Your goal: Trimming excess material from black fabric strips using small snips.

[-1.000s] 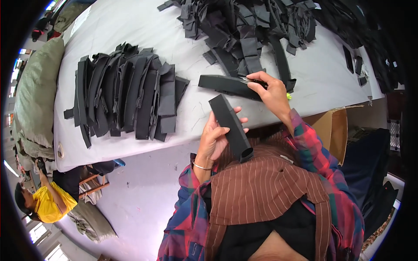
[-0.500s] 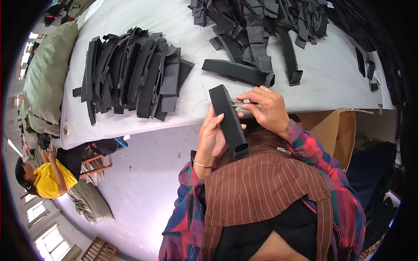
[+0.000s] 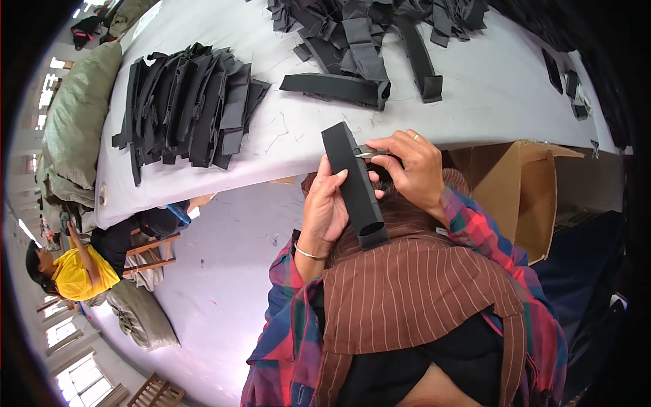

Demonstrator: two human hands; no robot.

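Observation:
My left hand is closed round a black folded fabric strip, its thumb on the front face and fingertips showing past the right edge. The strip tilts, its top leaning left and its lower end forming an open loop above my striped apron. My right hand pinches small metal thread snips, whose pointed blades touch the strip's right edge near the upper part. Most of the snips' body is hidden by the fingers.
On the white-covered table stands a row of dark strips, with a loose heap farther right. An open cardboard box is below the table edge at right. A co-worker in a yellow top is at far left, near a stuffed sack.
The table and its strips have shifted left and up in the picture as the view moved. My hands keep the same hold, with the snips' blades still at the strip's edge.

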